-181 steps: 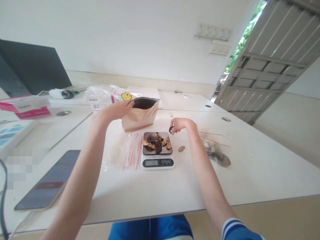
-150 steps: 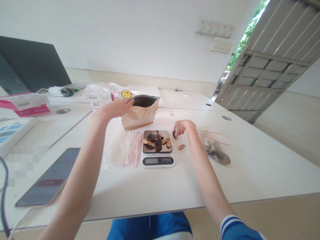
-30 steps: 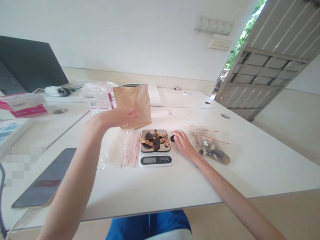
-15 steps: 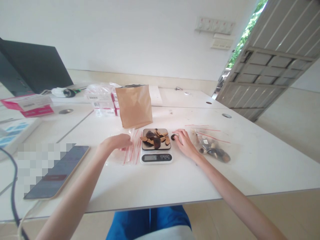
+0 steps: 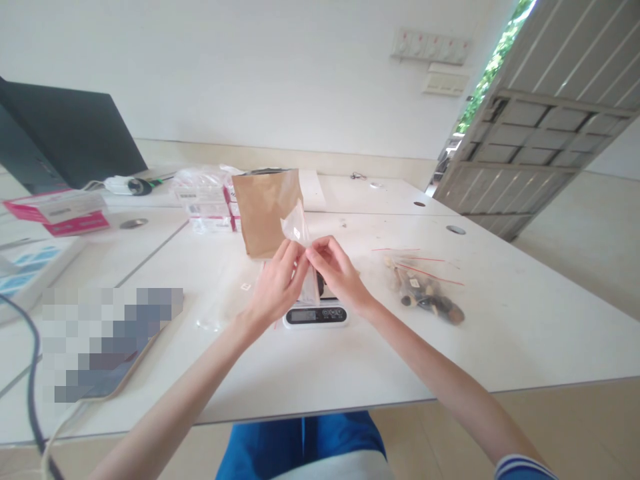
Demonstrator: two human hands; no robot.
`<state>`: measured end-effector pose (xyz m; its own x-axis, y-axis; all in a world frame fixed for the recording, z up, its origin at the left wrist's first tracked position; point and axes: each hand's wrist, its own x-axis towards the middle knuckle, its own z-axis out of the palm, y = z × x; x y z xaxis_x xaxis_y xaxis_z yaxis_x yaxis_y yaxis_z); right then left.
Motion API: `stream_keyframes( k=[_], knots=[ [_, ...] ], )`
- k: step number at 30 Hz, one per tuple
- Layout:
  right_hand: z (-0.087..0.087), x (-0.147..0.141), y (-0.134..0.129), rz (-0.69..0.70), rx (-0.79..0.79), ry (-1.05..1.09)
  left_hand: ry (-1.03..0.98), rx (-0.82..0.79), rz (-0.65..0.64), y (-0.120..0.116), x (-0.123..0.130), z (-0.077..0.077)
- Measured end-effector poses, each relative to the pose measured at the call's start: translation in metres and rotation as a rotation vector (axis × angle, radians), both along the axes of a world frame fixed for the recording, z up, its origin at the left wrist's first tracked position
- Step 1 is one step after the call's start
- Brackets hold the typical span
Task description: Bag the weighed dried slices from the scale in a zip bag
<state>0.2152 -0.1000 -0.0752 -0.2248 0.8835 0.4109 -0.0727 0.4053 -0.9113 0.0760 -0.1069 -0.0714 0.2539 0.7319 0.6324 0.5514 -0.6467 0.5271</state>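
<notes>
Both hands pinch a small clear zip bag point(image 5: 300, 233), held up above the scale point(image 5: 315, 313): the left hand point(image 5: 277, 287) and right hand point(image 5: 337, 270) each close fingertips on its edge. It looks empty. A brown paper pouch point(image 5: 263, 210) stands behind on the desk point(image 5: 350, 360); a filled clear bag point(image 5: 425, 297) of dark pieces lies to the right.

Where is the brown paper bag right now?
In the head view, the brown paper bag stands upright on the white table, just behind both hands and the small scale, left of the filled plastic bag.
</notes>
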Motion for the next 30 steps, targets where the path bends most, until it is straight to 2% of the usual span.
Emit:
stream_keyframes(
  k=[5,7,13,17,21,24,26,30],
  knots=[
    [0.004,0.006,0.005,-0.066,0.000,0.042,-0.062,0.221,-0.133,0.002,-0.002,-0.016],
    [0.005,0.008,0.004,-0.066,-0.016,0.056,-0.119,0.289,-0.145,0.007,-0.001,-0.022],
    [0.009,0.004,-0.001,0.043,-0.072,0.093,-0.076,0.390,0.018,0.016,0.001,-0.030],
    [0.003,0.005,0.003,0.013,-0.070,0.080,-0.054,0.506,0.156,0.016,-0.007,-0.030],
    [-0.010,0.018,0.015,-0.134,-0.126,0.037,-0.268,0.424,0.347,0.016,-0.018,-0.031],
    [-0.020,0.030,0.021,-0.105,-0.191,-0.049,-0.324,0.339,0.382,0.017,-0.025,-0.035],
    [-0.025,0.037,0.023,-0.096,-0.128,-0.153,-0.336,0.307,0.378,0.018,-0.029,-0.039],
    [-0.038,0.053,0.022,-0.285,0.244,-0.429,-0.441,0.279,0.335,0.021,-0.034,-0.047]
  ],
)
